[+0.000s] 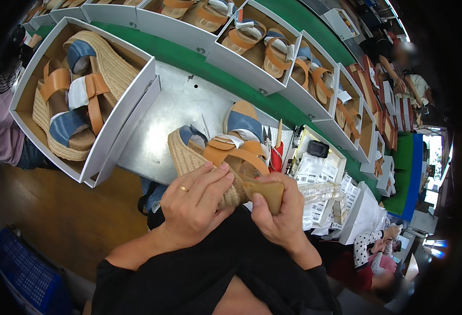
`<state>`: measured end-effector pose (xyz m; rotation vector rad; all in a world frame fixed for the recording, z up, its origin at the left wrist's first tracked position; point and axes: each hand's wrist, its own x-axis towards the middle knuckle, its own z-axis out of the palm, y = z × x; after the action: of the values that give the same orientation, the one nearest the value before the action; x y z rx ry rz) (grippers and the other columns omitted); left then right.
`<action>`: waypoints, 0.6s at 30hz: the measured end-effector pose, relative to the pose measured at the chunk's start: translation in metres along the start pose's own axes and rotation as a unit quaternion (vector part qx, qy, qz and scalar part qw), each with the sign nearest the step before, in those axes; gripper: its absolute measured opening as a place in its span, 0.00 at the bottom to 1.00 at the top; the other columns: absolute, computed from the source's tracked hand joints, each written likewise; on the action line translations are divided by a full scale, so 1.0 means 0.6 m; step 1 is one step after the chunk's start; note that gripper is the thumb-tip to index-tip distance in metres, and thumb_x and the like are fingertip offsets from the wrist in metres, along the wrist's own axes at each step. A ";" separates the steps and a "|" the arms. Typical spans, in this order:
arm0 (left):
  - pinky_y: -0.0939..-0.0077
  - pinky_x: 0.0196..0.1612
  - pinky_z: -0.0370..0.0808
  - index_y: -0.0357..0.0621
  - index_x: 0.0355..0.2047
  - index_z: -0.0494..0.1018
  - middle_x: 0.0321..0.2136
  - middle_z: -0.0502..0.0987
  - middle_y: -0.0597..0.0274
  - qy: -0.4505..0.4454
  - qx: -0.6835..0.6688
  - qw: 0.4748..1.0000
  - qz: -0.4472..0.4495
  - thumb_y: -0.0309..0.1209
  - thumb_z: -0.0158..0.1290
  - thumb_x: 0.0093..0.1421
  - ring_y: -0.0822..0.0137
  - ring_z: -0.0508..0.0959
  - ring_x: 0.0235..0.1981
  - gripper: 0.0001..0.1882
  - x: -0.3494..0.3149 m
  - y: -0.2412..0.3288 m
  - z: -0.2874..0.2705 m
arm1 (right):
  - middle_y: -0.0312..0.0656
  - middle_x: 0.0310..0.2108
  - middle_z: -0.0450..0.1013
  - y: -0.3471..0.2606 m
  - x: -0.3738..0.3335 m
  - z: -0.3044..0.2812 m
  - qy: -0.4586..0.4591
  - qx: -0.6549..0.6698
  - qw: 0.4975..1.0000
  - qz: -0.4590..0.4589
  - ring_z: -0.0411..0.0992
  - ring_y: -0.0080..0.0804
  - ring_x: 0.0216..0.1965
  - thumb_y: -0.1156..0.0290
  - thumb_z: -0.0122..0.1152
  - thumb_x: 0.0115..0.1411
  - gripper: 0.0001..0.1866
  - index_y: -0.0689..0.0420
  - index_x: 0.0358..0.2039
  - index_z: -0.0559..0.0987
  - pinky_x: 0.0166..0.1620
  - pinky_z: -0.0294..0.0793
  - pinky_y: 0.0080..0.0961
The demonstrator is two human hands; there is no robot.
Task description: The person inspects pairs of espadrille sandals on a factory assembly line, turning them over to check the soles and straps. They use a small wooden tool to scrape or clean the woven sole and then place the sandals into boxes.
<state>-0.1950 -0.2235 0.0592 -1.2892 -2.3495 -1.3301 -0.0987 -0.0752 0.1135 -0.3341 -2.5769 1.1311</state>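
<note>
Two hands grip one wedge sandal (215, 157): left hand (197, 202) closed on rope heel, right hand (275, 215) on sole tip; long axis L-R.

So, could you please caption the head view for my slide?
Both hands, left hand and right hand, hold a wedge sandal beside an open shoebox.

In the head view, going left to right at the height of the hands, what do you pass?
Blue crate → left hand on the woven wedge sandal → right hand at the tan sole end → sheets of printed labels → a seated person's polka-dot sleeve.
</note>
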 end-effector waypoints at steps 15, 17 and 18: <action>0.69 0.42 0.77 0.43 0.39 0.76 0.42 0.81 0.59 -0.005 -0.015 1.000 0.005 0.30 0.70 0.31 0.57 0.81 0.43 0.30 0.008 -0.003 -0.001 | 0.47 0.31 0.77 0.008 0.061 0.044 0.008 -0.012 0.998 0.060 0.78 0.42 0.25 0.75 0.66 0.52 0.20 0.62 0.45 0.71 0.29 0.77 0.31; 0.69 0.42 0.77 0.43 0.39 0.77 0.42 0.81 0.59 -0.005 -0.019 1.000 -0.003 0.29 0.70 0.31 0.57 0.81 0.43 0.30 0.011 -0.006 -0.005 | 0.47 0.32 0.77 0.005 0.049 0.038 0.044 -0.031 0.999 0.002 0.78 0.43 0.25 0.74 0.65 0.54 0.19 0.63 0.45 0.71 0.29 0.77 0.31; 0.69 0.42 0.77 0.43 0.40 0.77 0.42 0.81 0.60 -0.006 -0.025 1.000 -0.010 0.29 0.69 0.30 0.58 0.81 0.43 0.30 0.008 -0.006 -0.007 | 0.47 0.33 0.77 0.007 0.029 0.029 0.052 -0.026 0.998 -0.019 0.78 0.44 0.25 0.74 0.64 0.55 0.19 0.63 0.45 0.71 0.29 0.77 0.31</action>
<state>-0.2018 -0.2246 0.0618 -1.2926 -2.3576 -1.3987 -0.1208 -0.0783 0.1028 -0.3442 -2.5143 1.0082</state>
